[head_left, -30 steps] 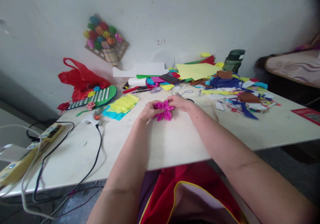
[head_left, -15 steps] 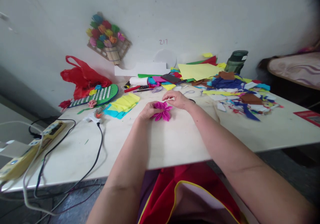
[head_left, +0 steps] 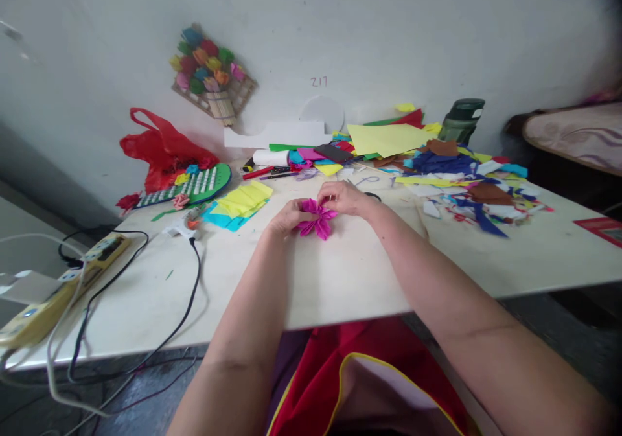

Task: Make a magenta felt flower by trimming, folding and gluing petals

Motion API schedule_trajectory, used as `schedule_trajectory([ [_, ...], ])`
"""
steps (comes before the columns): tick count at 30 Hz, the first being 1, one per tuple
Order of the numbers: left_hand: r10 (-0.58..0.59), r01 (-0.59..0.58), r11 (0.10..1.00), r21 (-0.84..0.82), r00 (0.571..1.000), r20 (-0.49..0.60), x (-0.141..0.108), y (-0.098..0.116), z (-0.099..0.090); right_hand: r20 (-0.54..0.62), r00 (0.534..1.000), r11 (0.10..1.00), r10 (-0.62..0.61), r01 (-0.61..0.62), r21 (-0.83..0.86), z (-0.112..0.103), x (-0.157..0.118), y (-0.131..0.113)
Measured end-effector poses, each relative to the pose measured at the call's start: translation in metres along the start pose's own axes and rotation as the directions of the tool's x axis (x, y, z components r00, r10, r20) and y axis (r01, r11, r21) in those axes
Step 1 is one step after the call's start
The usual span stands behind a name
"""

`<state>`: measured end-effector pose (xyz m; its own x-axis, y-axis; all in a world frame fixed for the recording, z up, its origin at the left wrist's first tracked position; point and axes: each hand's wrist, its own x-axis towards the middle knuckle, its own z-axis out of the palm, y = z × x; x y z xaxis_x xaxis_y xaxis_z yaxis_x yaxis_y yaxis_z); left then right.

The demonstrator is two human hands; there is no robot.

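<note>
On the pale table (head_left: 340, 280), back from the near edge's middle, the left hand (head_left: 286, 217) pinches the pink flower (head_left: 321, 229) between thumb and fingers, while the right hand's (head_left: 347, 198) bunched fingertips meet its far petals, probably best handled lightly against creasing.

Reddish "217" (head_left: 319, 81), probably, on pale wall (head_left: 389, 41)

Crinkled, matt magenta paper flower (head_left: 317, 219)
</note>
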<state>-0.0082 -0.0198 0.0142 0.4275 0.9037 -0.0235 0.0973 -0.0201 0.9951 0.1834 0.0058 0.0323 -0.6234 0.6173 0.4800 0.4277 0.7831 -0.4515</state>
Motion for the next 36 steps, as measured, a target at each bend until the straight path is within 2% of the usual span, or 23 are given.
schedule_trajectory([
  [7, 0.016, -0.016, 0.999, -0.033, 1.000, -0.003, 0.000, -0.001, -0.003, 0.036, 0.999, 0.999, 0.034, -0.032, -0.040, -0.002, 0.000, -0.001],
  [12, 0.013, -0.015, 0.997, -0.072, 1.000, -0.028, 0.001, -0.002, -0.004, 0.007, 0.988, 0.988, 0.153, -0.154, 0.008, 0.000, -0.001, 0.005],
  [17, 0.008, -0.010, 0.998, -0.067, 0.999, -0.035, 0.001, -0.001, -0.003, 0.050, 0.974, 0.974, 0.223, -0.225, 0.034, 0.003, -0.003, 0.009],
  [25, 0.021, -0.023, 0.999, -0.037, 0.999, -0.033, -0.002, 0.003, 0.000, 0.087, 0.949, 0.949, 0.303, -0.292, -0.122, -0.003, -0.002, -0.004],
  [31, 0.025, -0.025, 1.000, -0.006, 0.999, -0.035, -0.001, 0.004, 0.001, 0.070, 0.936, 0.922, 0.345, -0.324, -0.213, -0.003, -0.001, -0.007],
  [36, 0.023, -0.019, 0.997, 0.073, 0.998, -0.060, 0.003, 0.001, 0.001, 0.054, 0.907, 0.868, 0.417, -0.380, -0.318, -0.002, 0.001, -0.015],
])
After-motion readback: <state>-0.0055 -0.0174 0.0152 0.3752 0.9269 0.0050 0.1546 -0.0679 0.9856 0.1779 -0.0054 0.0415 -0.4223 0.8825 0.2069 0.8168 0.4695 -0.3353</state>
